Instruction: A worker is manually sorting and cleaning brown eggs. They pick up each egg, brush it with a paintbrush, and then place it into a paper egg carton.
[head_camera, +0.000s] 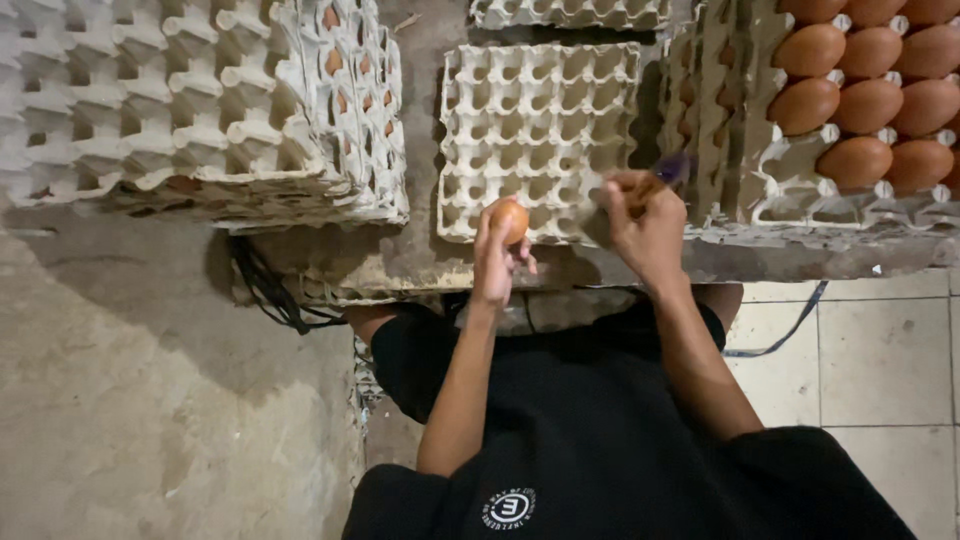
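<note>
We hold a brown egg (510, 220) in our left hand (495, 255), pinched between the fingertips and thumb, its long axis standing roughly upright and its top tipped slightly toward the right hand. Our right hand (645, 225) is curled shut around a small dark, purplish object (672, 167), blurred, so we cannot tell what kind of tool it is; its tip sticks up and away from us, past the knuckles. The two hands sit near each other at about the same height, the egg just to the left of the right hand, with a clear gap between them. Straight beyond the egg lies an empty grey egg tray (535, 130) on a worn board, its near edge almost under the left fingertips, so the left hand is the nearer one to it. To the right, well apart from the egg, a stack of trays holds rows of brown eggs (865, 95), closer to our right hand. On the left stands another stack of trays (200, 100), mostly showing empty cups on top
</note>
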